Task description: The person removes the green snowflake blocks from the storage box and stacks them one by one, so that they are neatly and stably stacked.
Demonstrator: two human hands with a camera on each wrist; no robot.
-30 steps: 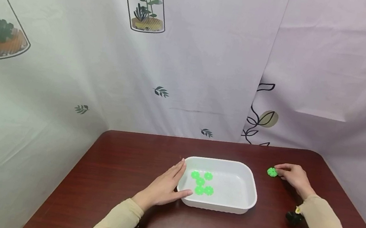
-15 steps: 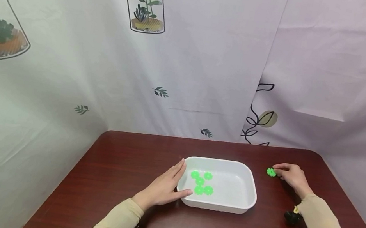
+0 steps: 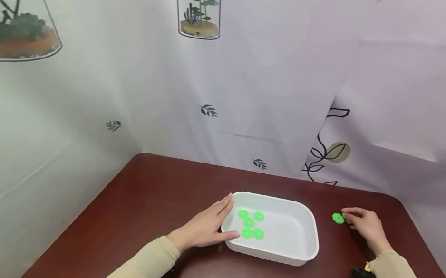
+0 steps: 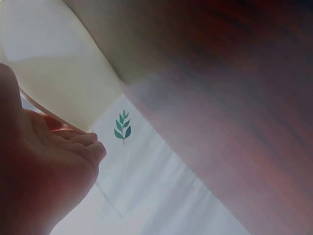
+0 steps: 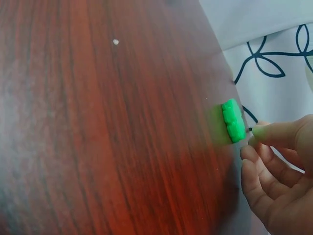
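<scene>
My left hand (image 3: 205, 225) rests with straight fingers along the left end of a white rectangular tub (image 3: 290, 207); the thumb lies over its front rim. Several bright green flower-shaped pieces (image 3: 247, 232) lie in the tub's left part. In the left wrist view, the tub itself cannot be made out clearly beside the hand. My right hand (image 3: 367, 226), fingers loosely bent, is at one more green flower-shaped piece (image 3: 338, 218) at the far right of the table. In the right wrist view a narrow gap separates that piece (image 5: 234, 121) from the thumb and fingertips.
The dark red-brown table (image 3: 163, 188) has rounded far corners. A small black object with a yellow part (image 3: 361, 275) lies beside the right sleeve. A white speck (image 5: 116, 42) is on the wood. A pale printed curtain (image 3: 247, 90) hangs behind the table.
The head view has shifted and turned slightly, so the whole scene sits differently. Both hands keep nearly the same places. The green piece by the right hand looks a little flatter now.
</scene>
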